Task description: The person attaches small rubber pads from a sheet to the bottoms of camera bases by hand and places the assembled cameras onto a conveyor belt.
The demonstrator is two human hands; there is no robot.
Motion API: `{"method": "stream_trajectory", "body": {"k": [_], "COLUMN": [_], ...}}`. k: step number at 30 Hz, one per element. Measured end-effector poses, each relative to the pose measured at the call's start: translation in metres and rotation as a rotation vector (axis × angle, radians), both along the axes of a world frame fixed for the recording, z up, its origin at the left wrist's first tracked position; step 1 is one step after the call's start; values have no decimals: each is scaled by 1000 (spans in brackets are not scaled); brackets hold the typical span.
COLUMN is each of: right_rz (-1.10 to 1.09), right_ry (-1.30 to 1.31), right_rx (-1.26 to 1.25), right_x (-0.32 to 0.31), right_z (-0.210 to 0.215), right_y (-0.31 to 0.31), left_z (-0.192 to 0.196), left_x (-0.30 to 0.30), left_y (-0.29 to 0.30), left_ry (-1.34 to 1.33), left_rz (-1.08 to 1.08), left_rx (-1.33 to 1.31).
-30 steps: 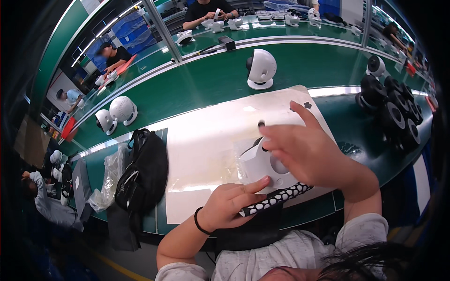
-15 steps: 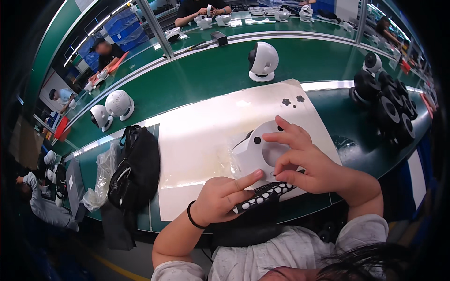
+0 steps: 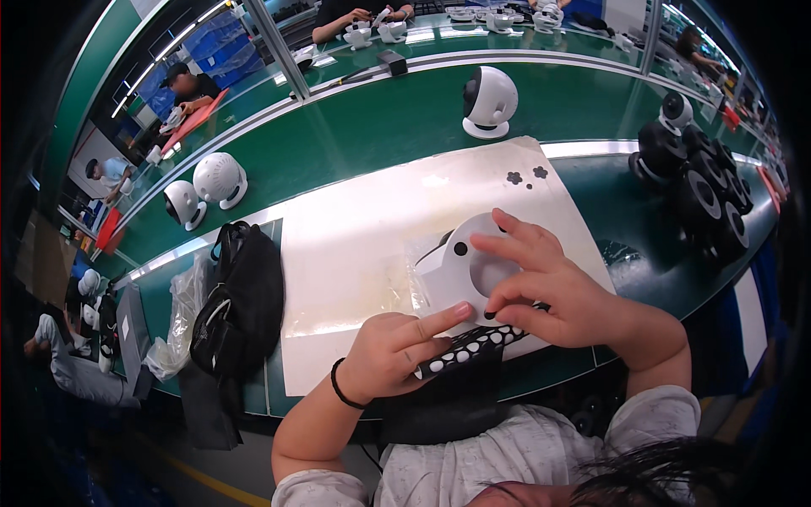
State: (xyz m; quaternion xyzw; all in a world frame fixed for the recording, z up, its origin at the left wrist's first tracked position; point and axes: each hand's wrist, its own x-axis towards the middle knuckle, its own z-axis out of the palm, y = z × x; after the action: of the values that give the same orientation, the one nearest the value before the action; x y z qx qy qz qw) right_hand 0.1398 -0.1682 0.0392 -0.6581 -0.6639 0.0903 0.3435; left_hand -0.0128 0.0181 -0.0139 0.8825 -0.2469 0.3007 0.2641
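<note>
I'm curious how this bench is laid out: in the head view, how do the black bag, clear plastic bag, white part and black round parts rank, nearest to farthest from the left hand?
1. White part: at the left hand's fingertips.
2. Black bag: to its left.
3. Clear plastic bag: farther left.
4. Black round parts: far right.
</note>
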Motion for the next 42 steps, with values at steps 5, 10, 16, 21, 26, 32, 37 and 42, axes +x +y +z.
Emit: {"method": "stream_trajectory", "body": {"k": [5,10,16,21,26,32,37,42], "right_rz": [108,24,-1,53,53,-170,-236,-298], "right_ry": [-217,-607,-446,-290,-448,-98,158,-297], "right_rx": [-61,101,263,341,548,439,282,305], "right_x": [3,-18,-18,-33,-43,-24,-25,-34], "right_z": [6,3,-8,-18,-27,-24,-30,-27], "right_y": [-5,-9,3,9,9,7,8,4], "left_z": [-1,-1,-6,-6,-5,-4,-3,-2], "left_x": [-6,-8,-14,-18,-19,-23,-30,-35], "left_y": [7,10,16,18,20,23,30,36], "left_ry": [24,23,2,2,7,3,11,11], "left_rz": [7,-4,-7,-4,-18,-18,-9,-13], "left_rx": [4,-13,-20,-23,-39,-46,-49,-57]}}
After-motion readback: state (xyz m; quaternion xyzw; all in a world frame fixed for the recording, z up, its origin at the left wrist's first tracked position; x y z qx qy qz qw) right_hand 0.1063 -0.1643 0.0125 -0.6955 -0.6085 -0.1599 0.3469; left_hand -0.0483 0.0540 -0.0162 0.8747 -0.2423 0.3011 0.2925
